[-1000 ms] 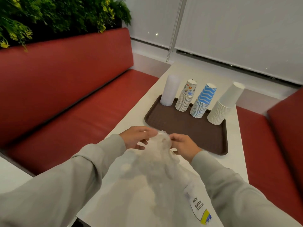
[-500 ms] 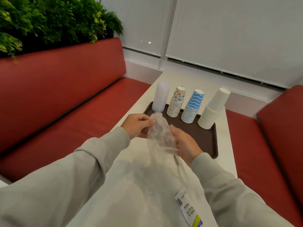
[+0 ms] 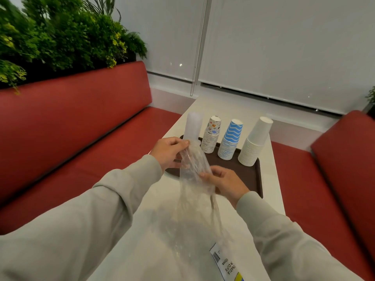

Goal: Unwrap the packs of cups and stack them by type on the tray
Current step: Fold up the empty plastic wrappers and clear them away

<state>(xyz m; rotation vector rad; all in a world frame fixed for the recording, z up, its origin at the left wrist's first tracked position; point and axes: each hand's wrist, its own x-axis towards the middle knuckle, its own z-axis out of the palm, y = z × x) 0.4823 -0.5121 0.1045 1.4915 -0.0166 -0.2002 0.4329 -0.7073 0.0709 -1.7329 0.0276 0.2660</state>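
Raised since a sec ago, clear wrapper (image 3: 192, 165) now stretches from L hand (image 3: 169, 154), pinching its top end, down to R hand (image 3: 224, 183), gripping it lower w/ curled fingers. Just beyond both, 4 cup stacks (image 3: 230, 142) stand on brown tray (image 3: 250, 175); label (image 3: 225, 262) lies behind R wrist.

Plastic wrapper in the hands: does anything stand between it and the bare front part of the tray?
Nothing visible does. The left hand and right hand hold the plastic wrapper at the near left corner of the tray. The cup stacks stand in a row along its far side, so the bare front part lies open.
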